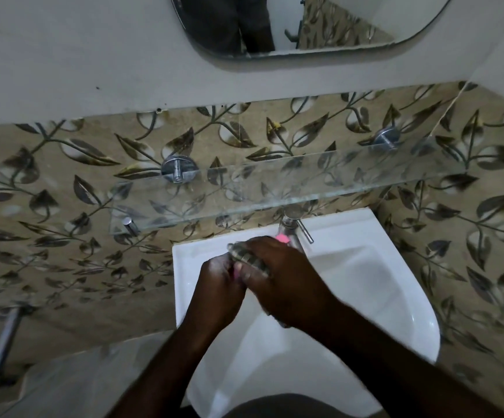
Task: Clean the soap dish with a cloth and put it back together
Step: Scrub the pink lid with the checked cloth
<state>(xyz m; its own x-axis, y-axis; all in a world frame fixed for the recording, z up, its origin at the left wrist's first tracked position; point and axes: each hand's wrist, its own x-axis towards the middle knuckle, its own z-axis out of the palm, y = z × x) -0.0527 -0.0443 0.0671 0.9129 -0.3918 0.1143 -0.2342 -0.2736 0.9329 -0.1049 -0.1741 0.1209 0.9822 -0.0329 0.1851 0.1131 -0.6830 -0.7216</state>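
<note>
— Where is the soap dish?
— Above the sink, near the tap. My left hand grasps it; my right hand clenches the cloth.
— The risk?
— Wet fingers; it may slip into the basin.

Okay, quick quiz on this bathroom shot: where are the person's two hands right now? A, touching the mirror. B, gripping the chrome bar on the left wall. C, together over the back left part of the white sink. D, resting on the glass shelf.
C: the left hand and right hand meet over the white sink, closed around a patterned cloth and something pink, below the glass shelf.
</note>
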